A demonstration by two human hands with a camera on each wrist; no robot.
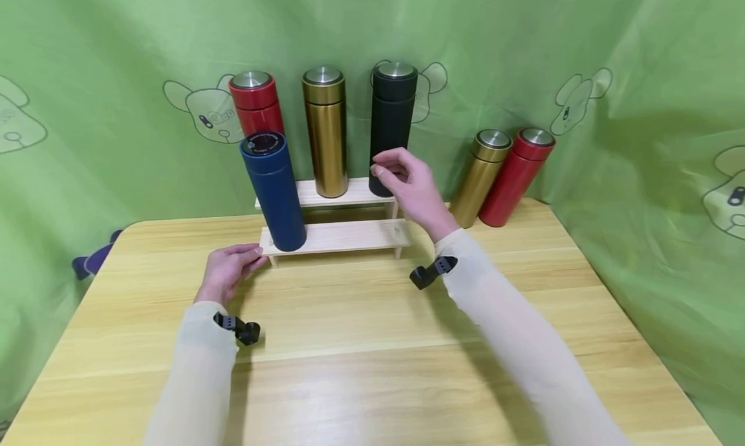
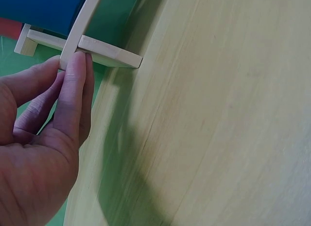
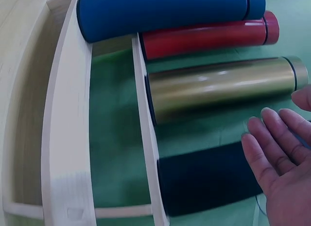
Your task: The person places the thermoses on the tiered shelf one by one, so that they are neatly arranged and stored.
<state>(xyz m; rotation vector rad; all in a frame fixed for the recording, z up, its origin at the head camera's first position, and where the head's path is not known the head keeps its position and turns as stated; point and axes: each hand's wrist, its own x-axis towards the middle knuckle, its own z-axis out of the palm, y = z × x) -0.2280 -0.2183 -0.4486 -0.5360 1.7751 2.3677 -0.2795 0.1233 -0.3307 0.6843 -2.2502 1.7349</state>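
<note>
My left hand point(image 1: 228, 270) pinches the left end of the lower step of a light wooden two-tier rack point(image 1: 355, 236), thumb above and fingers beneath. On that end of the step stands a blue thermos flask point(image 1: 277, 203). The upper step carries a red flask point(image 1: 259, 113), a gold flask point(image 1: 327, 132) and a black flask point(image 1: 392, 126), all upright with silver lids. My right hand point(image 1: 412, 191) is raised in front of the black flask and overlaps it in the head view. Its fingers are loosely bent with nothing between them, as the right wrist view point(image 3: 286, 158) also shows.
Right of the rack, a second gold flask point(image 1: 478, 178) and a second red flask point(image 1: 518, 174) stand side by side on the wooden table point(image 1: 349, 368). Green curtain point(image 1: 658, 194) with cartoon outlines hangs close behind and beside the table. A purple object point(image 1: 96, 258) shows beyond the left edge.
</note>
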